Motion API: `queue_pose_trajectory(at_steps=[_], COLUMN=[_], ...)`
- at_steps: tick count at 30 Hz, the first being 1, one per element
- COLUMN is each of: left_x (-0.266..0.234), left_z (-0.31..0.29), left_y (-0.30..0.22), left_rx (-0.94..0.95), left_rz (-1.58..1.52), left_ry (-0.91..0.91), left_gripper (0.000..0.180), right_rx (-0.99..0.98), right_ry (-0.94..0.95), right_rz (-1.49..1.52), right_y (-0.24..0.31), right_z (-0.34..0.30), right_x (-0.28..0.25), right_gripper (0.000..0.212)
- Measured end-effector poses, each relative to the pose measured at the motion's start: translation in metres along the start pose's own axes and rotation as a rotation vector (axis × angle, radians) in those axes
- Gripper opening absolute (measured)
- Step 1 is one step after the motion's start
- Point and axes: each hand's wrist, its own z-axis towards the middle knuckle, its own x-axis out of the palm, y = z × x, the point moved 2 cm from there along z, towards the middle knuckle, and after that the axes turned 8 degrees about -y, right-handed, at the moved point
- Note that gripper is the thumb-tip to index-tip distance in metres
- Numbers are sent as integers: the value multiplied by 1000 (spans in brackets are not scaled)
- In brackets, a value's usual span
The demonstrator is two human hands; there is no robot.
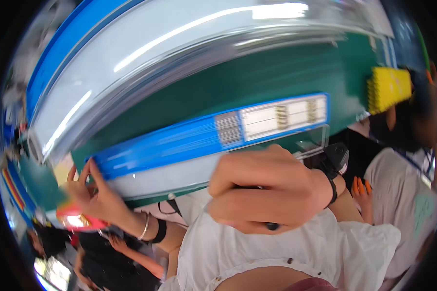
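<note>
A long, narrow blue tray lies slantwise in front of me. Fine pale streaks run along its blue part, and its right part has a grey block and white panels with metallic ribbed strips. My left hand is at the tray's left end, thumb and fingertips pinched at its corner; blur hides finer detail there. Nearer to me, my right hand is raised in a closed fist over the tray's near side. A small dark round spot shows under the fist; whether it belongs to something held, I cannot tell.
Beneath the tray lies a green mat. Beyond it curves a large white machine or conveyor surface with a clear edge. Yellow ribbed blocks stand at the far right. A red object is near my left wrist. Other people sit on both sides.
</note>
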Motion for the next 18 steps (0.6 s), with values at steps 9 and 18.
queue_pose_trajectory(at_steps=[9, 18], left_x=[34, 54], left_z=[-46, -93], left_y=[-90, -172], left_rx=[241, 178], left_rz=[-304, -419], left_ry=[470, 515], left_gripper=[39, 35], right_rx=[171, 121], right_ry=[-127, -244], right_rz=[-669, -727], right_y=[-20, -17], right_z=[-21, -22], right_x=[-64, -110], right_gripper=[13, 10])
